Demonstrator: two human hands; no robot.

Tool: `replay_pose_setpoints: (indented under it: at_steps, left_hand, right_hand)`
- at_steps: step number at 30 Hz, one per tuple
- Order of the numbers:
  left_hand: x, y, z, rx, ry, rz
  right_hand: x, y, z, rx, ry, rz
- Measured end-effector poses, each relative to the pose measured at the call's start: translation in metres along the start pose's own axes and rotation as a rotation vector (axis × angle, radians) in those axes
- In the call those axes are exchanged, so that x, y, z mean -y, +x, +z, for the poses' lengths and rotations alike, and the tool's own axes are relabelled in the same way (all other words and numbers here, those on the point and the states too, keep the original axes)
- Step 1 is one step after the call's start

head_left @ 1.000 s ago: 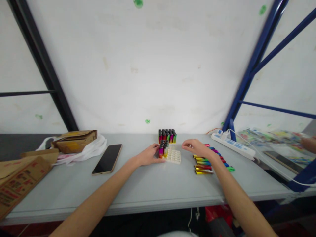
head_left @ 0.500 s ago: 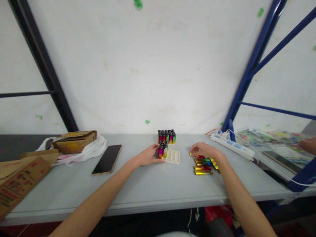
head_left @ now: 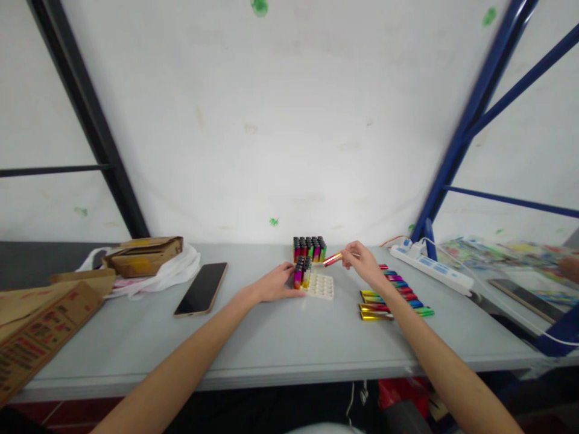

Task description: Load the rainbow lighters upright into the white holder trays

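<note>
My right hand (head_left: 362, 260) is off the table, its fingertips closed around one end of a shiny red and gold lighter (head_left: 333, 259), which slants down to the left. My left hand (head_left: 277, 283) grips the left edge of a white tray (head_left: 322, 287) with round holes, thumb in front and fingers behind. Several upright lighters (head_left: 302, 272) with black tops fill the tray's left part; its right holes are bare. Behind it stands a packed block of black-topped lighters (head_left: 310, 248). More metallic lighters (head_left: 376, 310) lie in rows under my right forearm, partly hidden.
A phone (head_left: 201, 289) lies left of my left arm. Farther left are cardboard boxes (head_left: 143, 256) and a white plastic bag (head_left: 187, 265). At the right sit a power strip (head_left: 432, 268), a blue frame post (head_left: 461, 138) and part of another person's hand (head_left: 569, 266).
My right hand has lifted a lighter from the lying rows and moved it up and left toward the tray. My left hand stays at the tray. The view has shifted slightly.
</note>
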State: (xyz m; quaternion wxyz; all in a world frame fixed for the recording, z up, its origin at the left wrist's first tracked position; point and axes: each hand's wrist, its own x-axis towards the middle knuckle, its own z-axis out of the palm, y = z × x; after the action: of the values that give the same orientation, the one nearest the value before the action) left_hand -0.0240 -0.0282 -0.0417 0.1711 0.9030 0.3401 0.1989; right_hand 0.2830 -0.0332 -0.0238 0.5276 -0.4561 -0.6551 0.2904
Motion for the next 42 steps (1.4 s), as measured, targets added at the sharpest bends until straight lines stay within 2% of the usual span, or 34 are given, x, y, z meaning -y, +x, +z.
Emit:
replay_pose_setpoints:
  at_steps: [5, 15, 18, 24, 30, 33, 38, 42]
  left_hand:
    - [-0.001, -0.001, -0.001, -0.011, -0.005, 0.008]
    - [-0.002, -0.001, -0.002, 0.013, -0.007, -0.003]
    - [-0.001, -0.001, -0.001, 0.011, -0.011, 0.002]
    - [0.0, 0.0, 0.0, 0.006, -0.007, -0.003]
    - [0.0, -0.001, 0.0, 0.002, -0.012, 0.004]
    - [0.0, -0.001, 0.0, -0.004, -0.022, 0.014]
    - [0.001, -0.001, 0.0, 0.002, -0.023, -0.002]
    - [0.001, -0.001, 0.001, 0.01, -0.012, -0.015]
  right_hand:
    - [0.009, -0.005, 0.01, 0.05, 0.381, 0.205]
    - [0.019, -0.013, 0.024, 0.223, 0.635, 0.329]
    - [0.022, -0.017, 0.032, 0.309, 0.622, 0.307]
    - [0.021, -0.021, 0.048, 0.32, 0.605, 0.3]
    - [0.024, -0.023, 0.056, 0.354, 0.36, 0.191]
    - [0.024, -0.025, 0.061, 0.32, 0.298, 0.194]
    - [0.019, -0.027, 0.071, 0.217, 0.267, 0.29]
    - [0.015, -0.025, 0.072, 0.149, 0.18, 0.268]
